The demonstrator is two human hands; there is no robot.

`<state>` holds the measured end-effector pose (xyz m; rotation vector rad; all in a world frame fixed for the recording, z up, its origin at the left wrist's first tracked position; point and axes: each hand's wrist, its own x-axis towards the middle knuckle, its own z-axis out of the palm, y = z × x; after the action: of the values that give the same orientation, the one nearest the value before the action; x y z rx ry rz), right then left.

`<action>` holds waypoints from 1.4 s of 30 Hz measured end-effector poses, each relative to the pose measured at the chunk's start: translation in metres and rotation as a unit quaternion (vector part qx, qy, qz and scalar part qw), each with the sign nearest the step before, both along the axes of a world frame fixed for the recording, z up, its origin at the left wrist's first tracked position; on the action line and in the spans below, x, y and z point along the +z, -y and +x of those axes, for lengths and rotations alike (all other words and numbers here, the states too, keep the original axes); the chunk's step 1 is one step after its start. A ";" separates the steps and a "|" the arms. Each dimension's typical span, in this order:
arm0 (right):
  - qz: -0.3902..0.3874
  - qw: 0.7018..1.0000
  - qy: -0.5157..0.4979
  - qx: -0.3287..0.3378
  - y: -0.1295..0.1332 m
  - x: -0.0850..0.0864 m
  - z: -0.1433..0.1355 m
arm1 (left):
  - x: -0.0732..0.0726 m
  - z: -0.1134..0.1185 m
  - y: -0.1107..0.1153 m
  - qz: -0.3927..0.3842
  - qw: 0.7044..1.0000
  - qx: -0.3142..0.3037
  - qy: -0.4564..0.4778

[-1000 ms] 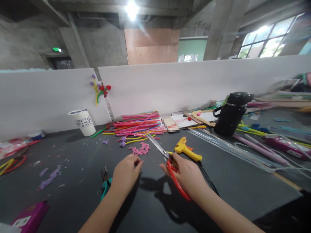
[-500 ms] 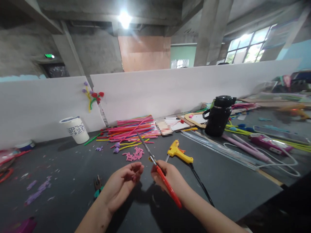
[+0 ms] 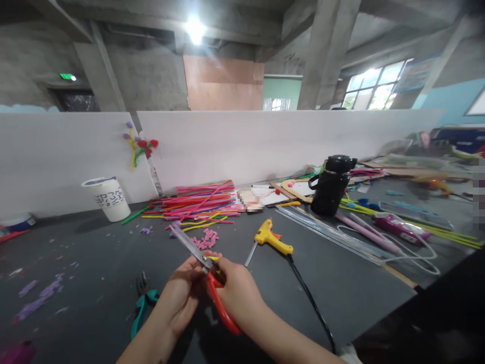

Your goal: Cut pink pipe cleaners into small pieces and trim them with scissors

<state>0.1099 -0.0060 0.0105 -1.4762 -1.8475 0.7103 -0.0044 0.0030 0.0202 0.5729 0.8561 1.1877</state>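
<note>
My right hand [image 3: 242, 288] is closed around a pair of scissors with red handles [image 3: 223, 308], whose blades point away to the upper left. Close beside the blades, my left hand [image 3: 182, 290] is curled with its fingers partly behind the scissors; whatever it pinches is hidden. A small pile of cut pink fuzzy pieces [image 3: 208, 239] lies just beyond both hands. Right of them rests a yellow hot glue gun [image 3: 273, 238] with a black cord. Teal-handled pliers [image 3: 141, 308] lie left of my left wrist.
Behind the pile are bundled pink, red and yellow pipe cleaners [image 3: 200, 202]. A white cup [image 3: 109, 199] stands at the left and a black flask [image 3: 331, 187] at the right. Clear plastic strips [image 3: 326, 230] lie before the flask. A white partition [image 3: 242, 146] borders the table.
My hands have come together; the right hand brought the scissors left and down to the left hand. The view has shifted slightly right, showing more of the pliers.
</note>
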 end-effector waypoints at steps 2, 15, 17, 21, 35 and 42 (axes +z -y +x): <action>0.022 0.999 0.032 -0.007 0.001 -0.001 -0.004 | 0.002 0.003 0.002 -0.003 1.000 0.009 -0.006; 0.008 1.000 -0.003 0.004 -0.002 -0.002 0.029 | 0.008 0.007 0.003 0.122 0.951 -0.111 -0.262; 0.005 1.000 -0.007 0.005 -0.002 -0.002 0.034 | 0.007 0.008 0.004 0.116 0.944 -0.126 -0.281; 0.000 1.000 -0.017 0.007 -0.004 0.000 0.038 | 0.004 0.010 0.006 0.137 0.926 -0.125 -0.329; -0.005 0.999 -0.049 0.016 -0.006 0.004 0.031 | 0.009 0.011 0.011 0.175 0.901 -0.087 -0.387; 0.010 0.998 -0.054 0.009 -0.002 0.016 0.032 | 0.013 0.006 0.009 0.170 0.931 -0.038 -0.322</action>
<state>0.1417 -0.0039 0.0265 -1.3827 -1.7819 0.7625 0.0020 -0.0060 0.0336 1.3167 1.1695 1.0915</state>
